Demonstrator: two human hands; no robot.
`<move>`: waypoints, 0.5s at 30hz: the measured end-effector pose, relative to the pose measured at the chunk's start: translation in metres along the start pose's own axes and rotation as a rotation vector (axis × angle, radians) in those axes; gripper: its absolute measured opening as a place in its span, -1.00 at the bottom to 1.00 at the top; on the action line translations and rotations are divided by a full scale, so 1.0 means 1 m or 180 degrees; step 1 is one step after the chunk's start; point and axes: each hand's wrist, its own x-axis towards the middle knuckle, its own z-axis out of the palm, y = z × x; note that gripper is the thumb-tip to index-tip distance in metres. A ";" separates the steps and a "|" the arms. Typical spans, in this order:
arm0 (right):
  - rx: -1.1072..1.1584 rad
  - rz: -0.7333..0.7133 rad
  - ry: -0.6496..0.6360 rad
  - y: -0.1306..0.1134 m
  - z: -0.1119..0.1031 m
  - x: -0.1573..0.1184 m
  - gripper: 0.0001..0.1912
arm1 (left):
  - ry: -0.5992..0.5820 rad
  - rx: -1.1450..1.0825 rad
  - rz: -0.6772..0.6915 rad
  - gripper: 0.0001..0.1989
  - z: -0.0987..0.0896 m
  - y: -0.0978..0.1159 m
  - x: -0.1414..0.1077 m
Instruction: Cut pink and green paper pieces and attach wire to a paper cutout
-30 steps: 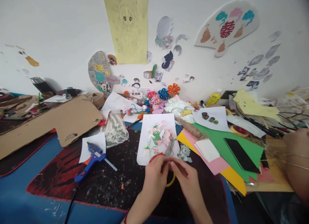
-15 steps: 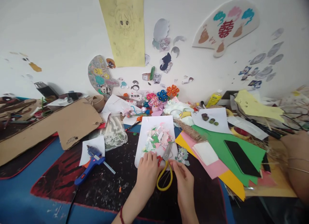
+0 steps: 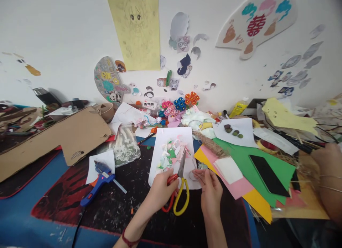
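My left hand [image 3: 163, 188] is closed around the scissors [image 3: 182, 196], which have one red and one yellow handle. Their blades point away from me over a white sheet [image 3: 155, 159] strewn with pink, green and white paper scraps [image 3: 173, 150]. To the right of the scissors, my right hand [image 3: 211, 192] pinches a thin, looped strand [image 3: 191, 175], thread or wire; which one I cannot tell. Behind its fingertips a small teal paper cutout [image 3: 203, 165] is mostly hidden.
A blue glue gun [image 3: 98, 185] lies at left, near a cardboard piece [image 3: 82, 134]. On the right are green paper [image 3: 240, 155], a black phone [image 3: 268, 175] and another person's arm [image 3: 330, 184]. Crocheted flowers [image 3: 179, 103] stand at the back.
My left hand has taken up the scissors by the handles, and their blades have tilted upward. My right hand has moved right, away from them, with the strand.
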 end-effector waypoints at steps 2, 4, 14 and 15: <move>0.0121 -0.0035 0.0004 -0.009 0.004 0.004 -0.67 | 0.0137 -0.0074 0.0093 -0.76 -0.010 0.006 -0.010; 0.0041 -0.0232 -0.0039 -0.019 0.010 0.007 -0.69 | 0.0464 0.0191 0.0160 -0.72 -0.023 0.011 -0.020; -0.2008 -0.1164 -0.1774 -0.017 0.075 -0.009 -0.69 | 0.1850 -0.0211 0.0189 -0.66 -0.086 -0.003 -0.052; -0.2076 -0.1180 -0.1978 -0.012 0.082 -0.013 -0.69 | 0.1948 -0.0228 0.0178 -0.66 -0.090 -0.006 -0.054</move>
